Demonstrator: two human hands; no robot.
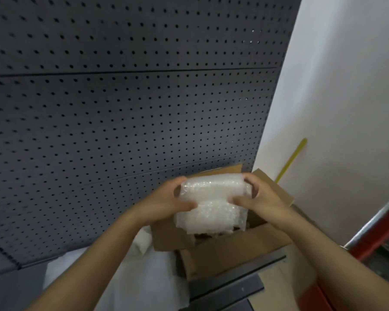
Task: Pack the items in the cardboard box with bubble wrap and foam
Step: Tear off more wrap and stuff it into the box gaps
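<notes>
Pegboard wall (121, 97) behind, both hands gripping bubble-wrapped bundle (213, 198), seemingly above open cardboard box (234, 250)

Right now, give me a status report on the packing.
Left hand and right hand both gripping bubble-wrapped bundle. Bundle above open cardboard box. Nothing blocking the opening.

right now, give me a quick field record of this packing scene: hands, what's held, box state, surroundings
left hand: grips the left end of the bubble wrap bundle
right hand: grips the right end of the same bundle
bundle position: held above the open cardboard box
bundle contents: cannot tell
box state: flaps open, interior mostly hidden by the bundle
beside box: white foam sheet to its left
backdrop: dark pegboard, white wall on the right
</notes>
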